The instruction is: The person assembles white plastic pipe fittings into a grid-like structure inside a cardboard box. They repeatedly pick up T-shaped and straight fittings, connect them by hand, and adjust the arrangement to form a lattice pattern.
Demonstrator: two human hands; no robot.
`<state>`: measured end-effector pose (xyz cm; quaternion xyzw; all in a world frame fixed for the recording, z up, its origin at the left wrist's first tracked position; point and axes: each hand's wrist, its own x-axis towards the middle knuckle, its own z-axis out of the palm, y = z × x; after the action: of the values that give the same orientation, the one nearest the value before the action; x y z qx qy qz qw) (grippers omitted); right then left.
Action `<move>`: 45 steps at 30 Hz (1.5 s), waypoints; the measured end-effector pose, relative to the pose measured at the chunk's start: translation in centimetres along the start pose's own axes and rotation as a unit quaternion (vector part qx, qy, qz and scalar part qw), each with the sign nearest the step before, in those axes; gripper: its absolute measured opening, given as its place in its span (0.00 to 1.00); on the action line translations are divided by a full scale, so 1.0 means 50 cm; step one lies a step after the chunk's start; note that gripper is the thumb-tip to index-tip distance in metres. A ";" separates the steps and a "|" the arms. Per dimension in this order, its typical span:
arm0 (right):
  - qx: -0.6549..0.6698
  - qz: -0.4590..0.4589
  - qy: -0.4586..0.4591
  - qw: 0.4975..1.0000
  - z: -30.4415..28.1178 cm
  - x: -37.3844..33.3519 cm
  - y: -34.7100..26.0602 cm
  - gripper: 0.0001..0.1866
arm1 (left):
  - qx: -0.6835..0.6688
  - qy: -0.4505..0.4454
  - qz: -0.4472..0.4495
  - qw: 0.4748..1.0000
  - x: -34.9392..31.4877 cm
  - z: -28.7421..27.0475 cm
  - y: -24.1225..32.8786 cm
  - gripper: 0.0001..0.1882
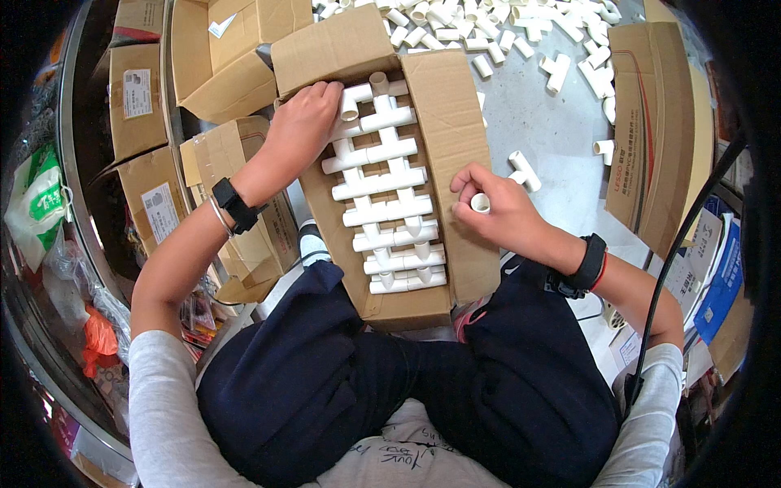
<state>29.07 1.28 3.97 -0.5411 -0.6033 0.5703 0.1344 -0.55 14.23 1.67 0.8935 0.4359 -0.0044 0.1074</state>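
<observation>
Between my legs stands an open cardboard box holding rows of white plastic pipe tees, laid side by side with their stems interlocked. At the box's far left corner, my left hand is closed around a white pipe fitting whose round opening faces up; some of its fingertips are hidden. Over the box's right flap, my right hand pinches another white pipe tee between thumb and fingers. Only its round end shows clearly. A loose tee lies on the floor just beyond that hand.
Many white fittings are heaped on the grey floor at the far side. An open carton stands at the back left, another cardboard box at the right. Labelled boxes line a shelf on the left. A black cable hangs by my right arm.
</observation>
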 end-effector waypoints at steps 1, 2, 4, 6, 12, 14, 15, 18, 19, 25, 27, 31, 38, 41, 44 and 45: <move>-0.002 0.000 0.002 1.000 0.001 -0.001 -0.001 0.14 | 0.007 -0.005 -0.001 1.000 0.002 0.004 -0.002 0.14; -0.003 -0.002 0.004 1.000 0.002 -0.001 -0.001 0.14 | 0.011 -0.014 -0.004 1.000 0.004 0.008 -0.003 0.13; -0.004 -0.005 0.004 1.000 0.003 0.000 -0.002 0.13 | 0.022 -0.020 -0.005 1.000 0.009 0.014 -0.007 0.12; -0.006 -0.004 0.000 1.000 0.001 0.000 -0.001 0.13 | 0.028 -0.020 -0.005 0.999 0.011 0.018 -0.007 0.11; -0.001 -0.009 0.000 1.000 0.003 0.002 0.003 0.13 | 0.012 -0.003 -0.003 1.000 0.009 0.020 -0.002 0.12; 0.000 -0.011 0.001 1.000 0.004 0.003 0.003 0.12 | -0.001 -0.008 -0.009 1.000 0.009 0.020 -0.001 0.13; 0.000 -0.012 0.001 1.000 0.003 0.004 0.003 0.12 | -0.003 -0.012 -0.011 1.000 0.009 0.021 -0.002 0.13; -0.003 0.000 -0.003 1.000 0.002 0.005 0.003 0.12 | -0.017 0.009 0.000 1.000 0.008 0.022 -0.003 0.12; -0.002 0.001 -0.004 1.000 0.001 0.005 0.002 0.12 | -0.024 0.026 0.010 0.999 0.007 0.022 -0.003 0.11; -0.003 0.000 -0.005 1.000 0.000 0.004 0.003 0.12 | -0.002 -0.033 -0.022 0.999 0.002 0.024 0.001 0.19; -0.008 -0.004 -0.007 1.000 0.000 0.004 0.004 0.12 | 0.028 -0.043 -0.013 0.999 0.002 0.025 0.002 0.18; 0.002 0.005 -0.015 1.000 -0.004 0.000 0.005 0.12 | 0.077 -0.056 0.002 0.995 0.004 0.023 -0.006 0.17; 0.002 0.008 -0.010 1.000 -0.004 -0.004 0.007 0.12 | 0.089 -0.032 0.007 0.996 0.001 0.029 -0.006 0.15; 0.004 0.011 -0.012 1.000 -0.003 -0.003 0.006 0.12 | 0.093 -0.032 0.005 0.995 0.003 0.033 -0.004 0.15; 0.002 0.009 -0.012 1.000 -0.003 -0.001 0.007 0.12 | 0.109 0.002 0.033 0.993 0.004 0.033 -0.005 0.15; 0.000 0.007 -0.011 1.000 -0.003 -0.001 0.007 0.12 | 0.115 -0.002 0.032 0.993 0.003 0.032 -0.005 0.15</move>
<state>29.38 1.21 3.73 -0.5389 -0.6010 0.5772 0.1235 -0.48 14.18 0.03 0.9135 0.4033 -0.0530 0.0049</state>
